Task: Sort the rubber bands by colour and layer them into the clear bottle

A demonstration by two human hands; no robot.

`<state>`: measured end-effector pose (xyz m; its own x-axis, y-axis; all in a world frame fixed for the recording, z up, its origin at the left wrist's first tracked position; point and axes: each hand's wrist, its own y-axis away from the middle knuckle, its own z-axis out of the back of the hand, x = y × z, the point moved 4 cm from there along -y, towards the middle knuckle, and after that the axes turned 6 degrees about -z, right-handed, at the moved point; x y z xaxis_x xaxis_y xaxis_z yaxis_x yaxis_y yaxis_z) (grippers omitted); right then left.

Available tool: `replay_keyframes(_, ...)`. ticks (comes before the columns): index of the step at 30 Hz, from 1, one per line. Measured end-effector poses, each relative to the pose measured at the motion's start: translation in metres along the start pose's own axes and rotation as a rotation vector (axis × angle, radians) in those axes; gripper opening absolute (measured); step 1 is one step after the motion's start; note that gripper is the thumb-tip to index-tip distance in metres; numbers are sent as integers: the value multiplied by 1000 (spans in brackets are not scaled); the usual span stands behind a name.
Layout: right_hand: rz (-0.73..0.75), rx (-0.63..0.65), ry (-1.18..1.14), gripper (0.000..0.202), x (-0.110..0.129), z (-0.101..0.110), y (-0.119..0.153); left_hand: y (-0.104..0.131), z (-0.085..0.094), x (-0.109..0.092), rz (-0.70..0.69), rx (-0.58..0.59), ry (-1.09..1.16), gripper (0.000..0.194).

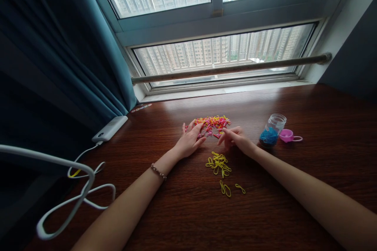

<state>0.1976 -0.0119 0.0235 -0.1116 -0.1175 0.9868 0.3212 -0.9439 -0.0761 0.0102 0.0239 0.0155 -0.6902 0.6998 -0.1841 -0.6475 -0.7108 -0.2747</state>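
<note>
Down at the pile with both hands, close together! First to the left hand (187, 141), palm down with fingers loosely spread, touching the left side of a heap of little pink, red, orange and yellow bands (213, 122), with no band visibly in its grasp. Across to the right hand (237, 141), half curled, with fingertips at the near right edge of that same heap; impossible to tell whether pinching a band. Just below, between the two forearms, a cluster of yellow bands (218, 163), with three strays nearer the camera. On the left wrist, a beaded bracelet (159, 172). Out to the right now: an uncovered glass jar (277, 119) with blue bands (268, 136) inside, and right beside it a pink lid (286, 136) with a loop. Far left on the brown table (176, 211), a white device (112, 128), plugged into a white cable (85, 151), bearing marks too small to read. Behind that, small stickers (141, 108), equally unreadable, by the blue curtain (88, 47).
</note>
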Motion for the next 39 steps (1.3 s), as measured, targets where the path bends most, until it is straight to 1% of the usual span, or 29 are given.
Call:
replay_keyframes(2,42,-285,100,53,-4,16,-2,0,0,1,6,-5,4,55)
replay_keyframes(3,63,-408,181,51,-5,23,-2,0,0,2,6,-7,3,54)
replay_keyframes(4,81,-491,278,49,-7,27,-3,0,0,1,3,-10,-1,53)
replay_keyframes(5,96,-530,376,46,-8,29,-4,0,0,1,-3,-14,-10,52)
replay_keyframes(6,109,-529,463,44,-9,29,-5,0,1,0,-8,-20,-22,50)
replay_keyframes(8,144,-458,581,41,-11,25,-8,0,2,-1,-17,-31,-49,44)
replay_keyframes(10,181,-379,643,39,-13,19,-10,0,3,-3,-16,-38,-67,40)
replay_keyframes(11,193,-360,660,39,-13,17,-11,0,3,-3,-15,-39,-71,39)
replay_keyframes(14,201,-353,690,39,-16,16,-12,1,3,-3,-8,-40,-74,38)
replay_keyframes(17,206,-352,698,40,-17,16,-12,1,2,-2,1,-40,-75,41)
replay_keyframes(20,206,-371,661,41,-15,18,-11,1,1,-1,8,-39,-79,46)
replay_keyframes(24,186,-476,550,41,-12,25,-9,2,2,-1,-4,-71,-77,46)
replay_keyframes(26,164,-521,416,40,-11,29,-7,2,5,-1,-18,-117,-67,43)
replay_keyframes(28,130,-501,205,40,-11,30,-6,3,7,0,-35,-185,-45,37)
replay_keyframes(29,111,-453,88,41,-12,28,-6,3,9,1,-39,-225,-27,33)
replay_keyframes(30,89,-373,-20,42,-12,25,-6,4,10,3,-38,-265,-6,28)
replay_keyframes(32,21,-123,-158,45,-10,14,-6,5,12,7,-20,-331,38,20)
replay_keyframes(33,-17,19,-174,47,-9,7,-5,6,12,9,-6,-357,55,17)
replay_keyframes(34,-47,135,-159,50,-8,1,-3,7,13,10,8,-379,69,14)
replay_keyframes(35,-64,200,-123,52,-8,-2,-2,8,13,12,19,-398,78,13)
replay_keyframes(36,-63,191,-72,55,-7,-3,-2,9,14,13,25,-419,86,11)
replay_keyframes(37,-43,108,-10,55,-7,0,-2,9,14,13,26,-436,94,10)
replay_keyframes(39,42,-178,150,52,-6,12,-4,10,16,12,3,-458,116,9)
